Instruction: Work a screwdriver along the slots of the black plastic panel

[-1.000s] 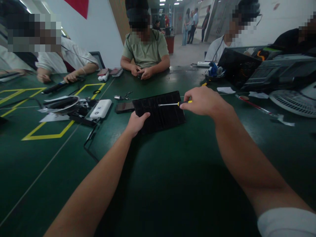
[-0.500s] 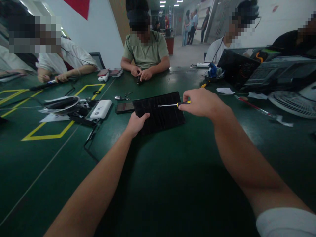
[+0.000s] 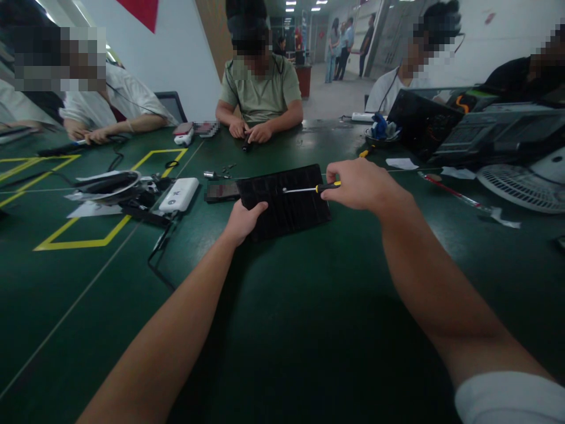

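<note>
A flat black rectangular panel (image 3: pixel 295 209) is tilted up above the green table. My left hand (image 3: pixel 243 222) grips its lower left edge, with the thumb on the front face. My right hand (image 3: pixel 355 184) pinches the yellow and black handle of a screwdriver (image 3: pixel 302 190) at the panel's right side. The screwdriver's shaft points left across the panel, and its tip is at a small bright spot near the middle. A dark phone-like item (image 3: pixel 220 191) lies partly behind the panel's left edge.
A white power bank (image 3: pixel 179 195) and a cabled device (image 3: pixel 108 189) lie left. A metal socket piece (image 3: pixel 216 175) sits beyond. At right are a red stick (image 3: pixel 454 191), a white fan (image 3: pixel 525 185) and black equipment (image 3: pixel 424 121). Several people sit around the green table (image 3: pixel 309 330).
My hands, the panel and the screwdriver hold nearly the same position. At the far left, a person's hands and the dark tool in them have moved slightly left.
</note>
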